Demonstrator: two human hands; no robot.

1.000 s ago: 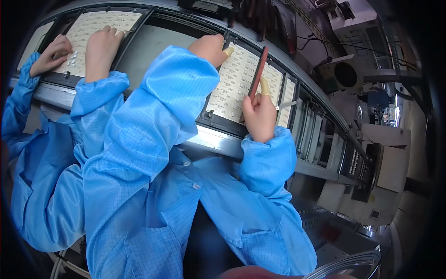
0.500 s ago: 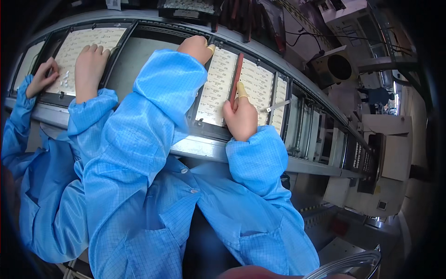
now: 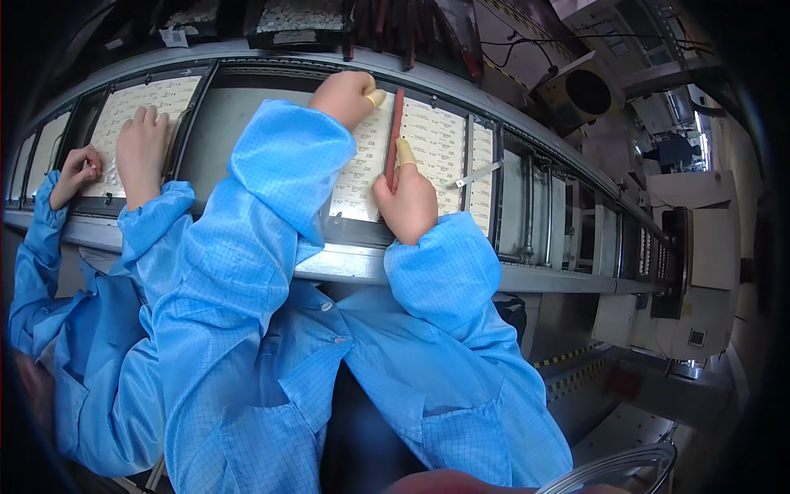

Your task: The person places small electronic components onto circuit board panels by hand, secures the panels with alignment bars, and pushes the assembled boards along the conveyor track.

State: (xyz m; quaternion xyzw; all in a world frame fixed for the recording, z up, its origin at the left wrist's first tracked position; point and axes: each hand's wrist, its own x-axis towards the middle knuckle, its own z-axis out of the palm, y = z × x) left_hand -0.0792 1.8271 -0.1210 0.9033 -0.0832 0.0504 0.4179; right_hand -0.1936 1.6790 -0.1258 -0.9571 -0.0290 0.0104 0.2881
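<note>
A long red strip [image 3: 395, 132] lies across a pale panel [image 3: 432, 136] printed with rows of small marks, which sits in a dark frame. My right hand [image 3: 409, 202] is closed on the strip's near end, its yellow-covered index finger along it. Over the panel's far left part is my left hand [image 3: 346, 97], with yellow covers on its fingertips. Its fingers are curled and pressed together just left of the strip; whatever is between them is too small or hidden. A thin metal piece [image 3: 479, 174] lies slantwise over the panel's right part.
At left, a co-worker's two hands [image 3: 141, 152] rest over another pale panel [image 3: 169, 99] with small white pieces on it. A metal rail [image 3: 354, 262] runs along the near side. Bins of small pale parts [image 3: 300, 16] and more red strips [image 3: 411, 29] stand beyond the line.
The view has shifted, so the panels sit farther left in it. My left hand has come rightward over the panel, nearer the red strip. My right hand keeps its hold.
</note>
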